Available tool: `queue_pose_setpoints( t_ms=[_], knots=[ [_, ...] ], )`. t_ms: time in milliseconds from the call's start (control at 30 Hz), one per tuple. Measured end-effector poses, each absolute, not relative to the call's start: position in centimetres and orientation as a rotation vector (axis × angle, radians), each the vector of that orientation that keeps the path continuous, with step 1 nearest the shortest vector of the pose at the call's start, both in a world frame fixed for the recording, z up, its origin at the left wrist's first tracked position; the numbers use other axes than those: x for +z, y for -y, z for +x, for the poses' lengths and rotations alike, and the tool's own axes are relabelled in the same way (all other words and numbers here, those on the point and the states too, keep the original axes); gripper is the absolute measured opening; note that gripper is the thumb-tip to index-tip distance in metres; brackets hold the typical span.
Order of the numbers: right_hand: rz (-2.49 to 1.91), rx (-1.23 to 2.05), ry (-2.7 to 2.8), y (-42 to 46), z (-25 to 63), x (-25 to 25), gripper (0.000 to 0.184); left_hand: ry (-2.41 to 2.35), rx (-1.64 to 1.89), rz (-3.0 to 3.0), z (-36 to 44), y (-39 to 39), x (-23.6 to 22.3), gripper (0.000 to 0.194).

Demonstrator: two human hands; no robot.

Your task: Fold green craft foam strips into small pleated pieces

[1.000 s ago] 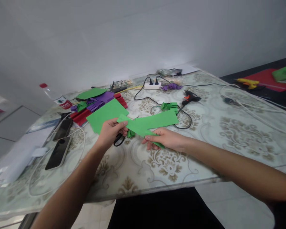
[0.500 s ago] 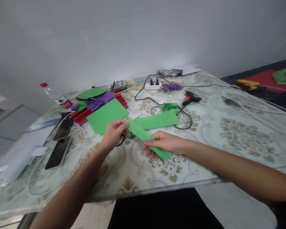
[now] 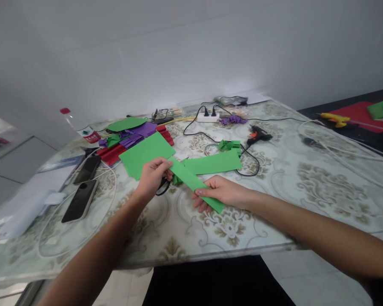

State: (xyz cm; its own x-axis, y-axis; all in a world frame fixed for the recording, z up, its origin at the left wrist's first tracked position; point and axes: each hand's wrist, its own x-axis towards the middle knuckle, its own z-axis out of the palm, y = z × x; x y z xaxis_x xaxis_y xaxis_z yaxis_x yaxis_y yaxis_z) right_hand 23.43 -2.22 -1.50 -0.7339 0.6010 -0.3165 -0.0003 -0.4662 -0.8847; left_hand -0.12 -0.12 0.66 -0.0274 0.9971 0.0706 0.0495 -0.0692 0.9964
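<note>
Between my hands slants a narrow green paper strip [image 3: 185, 176], held a little above the patterned tabletop. My left hand [image 3: 153, 175] pinches its far end between thumb and fingers. Lower down, my right hand [image 3: 215, 192] grips the near part, thumb on top and fingers underneath. Behind the strip lies a wider green paper piece [image 3: 213, 163], partly covered by it. Green sheets [image 3: 148, 154] rest just beyond my left hand. A black scissor-like handle [image 3: 163, 188] shows beside my left fingers, mostly hidden.
A black glue gun [image 3: 258, 134] and cut green paper [image 3: 229, 145] lie behind, near a white power strip [image 3: 208, 117] with cords. Purple paper [image 3: 137, 135], red folded paper [image 3: 111, 154], a bottle [image 3: 87, 131] and two phones [image 3: 80, 201] are at left. A yellow glue gun [image 3: 335, 119] lies right.
The strip looks narrower and flatter, its lengthwise crease or loose edge no longer showing. Both hands keep nearly the same places on it. The whole view has shifted slightly.
</note>
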Motion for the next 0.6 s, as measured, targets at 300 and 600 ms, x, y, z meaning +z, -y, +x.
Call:
queue_pose_setpoints(
  t_ms=[300,600],
  knots=[
    [-0.905,2.2,1.323,2.5,23.2,-1.7,0.036,-1.116,1.297,1.095,0.6,0.1,-0.9,0.025],
    [-0.879,2.181,1.343,2.5,23.0,-1.8,0.039,-1.097,0.924,1.336,2.4,2.0,-1.2,0.028]
  ],
)
